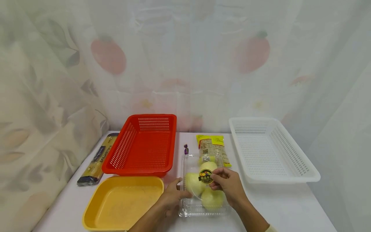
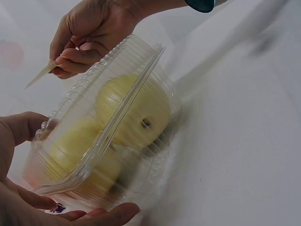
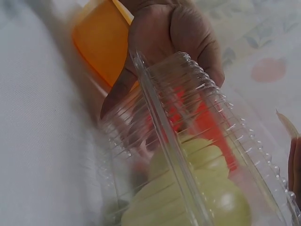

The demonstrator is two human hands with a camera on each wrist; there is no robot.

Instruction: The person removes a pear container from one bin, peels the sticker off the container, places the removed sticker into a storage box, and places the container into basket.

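Note:
A clear plastic clamshell box (image 1: 189, 211) holds several round, pale yellow-green fruits (image 1: 212, 199). My left hand (image 1: 171, 197) grips the box at its left side, thumb and fingers spread around the wall. In the left wrist view the box (image 2: 157, 61) is closed and tilted by the camera angle. Over the lid, my right hand (image 1: 229, 185) pinches a round black-and-gold label sticker (image 1: 204, 176) between thumb and fingertips. The left wrist view shows that sticker (image 2: 40, 75) edge-on, standing off the lid.
A red basket (image 1: 171, 145) and a yellow basin (image 1: 160, 185) stand at left, with a noodle pack (image 1: 98, 159) beside the basket. Behind the box lie a small purple-wrapped candy (image 1: 186, 149) and a yellow-topped food bag (image 1: 213, 143). At right stands a white basket (image 1: 290, 178).

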